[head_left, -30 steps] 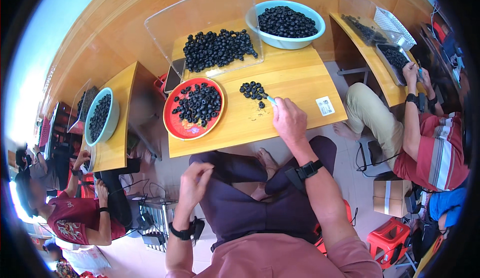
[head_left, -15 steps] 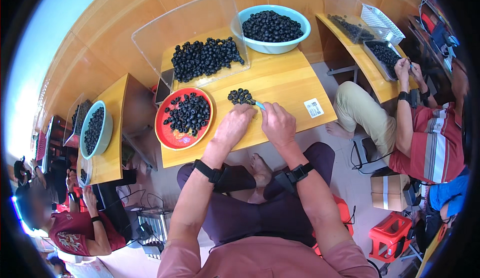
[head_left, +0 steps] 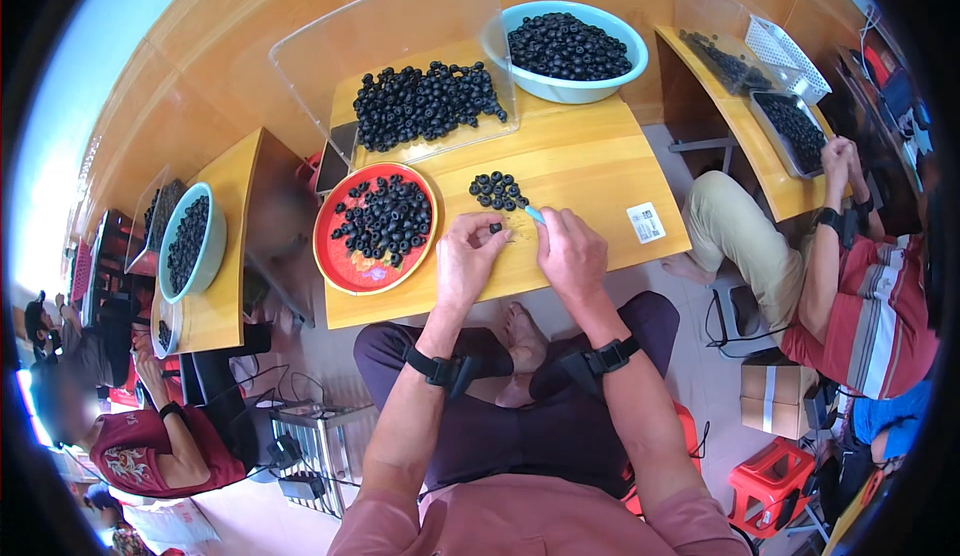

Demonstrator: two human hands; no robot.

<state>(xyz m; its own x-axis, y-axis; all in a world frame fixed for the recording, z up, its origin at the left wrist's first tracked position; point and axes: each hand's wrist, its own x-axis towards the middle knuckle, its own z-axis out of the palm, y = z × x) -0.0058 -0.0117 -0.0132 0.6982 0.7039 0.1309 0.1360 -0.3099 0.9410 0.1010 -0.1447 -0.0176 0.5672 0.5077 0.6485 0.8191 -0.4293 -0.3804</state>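
My left hand [head_left: 468, 256] pinches one small black round part [head_left: 495, 227] between thumb and fingertips, just above the table [head_left: 590, 171]. Beside it, my right hand [head_left: 574, 254] closes around a slim light-blue tool [head_left: 535, 215]; its working end is too small to make out. A loose cluster of black parts with holes through them [head_left: 497, 192] lies just beyond both hands. Left of my left hand stands a red round tray with a yellow rim [head_left: 330, 268], holding many such parts.
A clear plastic bin on its side [head_left: 385, 31] spills black parts at the back. A light-blue basin [head_left: 640, 51] heaped with them stands right of it. A white label [head_left: 646, 223] is near the right edge. People work at tables on both sides; a red stool [head_left: 768, 486] stands lower right.
My left hand has drawn back toward me, bringing a black part away from the cluster. The right hand with the blue tool has moved slightly right. The whole view has shifted a little.
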